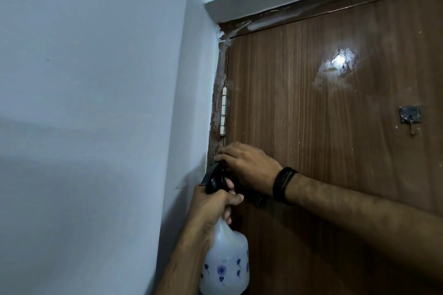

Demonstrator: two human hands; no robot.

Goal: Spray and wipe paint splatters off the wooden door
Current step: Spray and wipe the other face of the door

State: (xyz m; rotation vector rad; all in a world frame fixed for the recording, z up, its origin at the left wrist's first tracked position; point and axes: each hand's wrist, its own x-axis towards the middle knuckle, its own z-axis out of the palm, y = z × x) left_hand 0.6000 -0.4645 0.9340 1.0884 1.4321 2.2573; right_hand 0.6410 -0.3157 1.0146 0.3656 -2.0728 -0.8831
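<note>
Door [323, 151] filled frame right. I kept the left hand [213, 203] gripping the bottle [227, 263] at lower centre, nozzle toward the frame edge; right hand [247, 165] fingers pressed something dark there, apparently a cloth.

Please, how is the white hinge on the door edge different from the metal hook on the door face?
The hinge is tall, narrow and coated in white paint; the hook plate is small, squarish and dark grey metal with only specks of white. The hinge sits in the gap between door and frame, just above the right hand; the hook is mounted farther right on the door's flat face. Both are fixed hardware at similar height.
</note>
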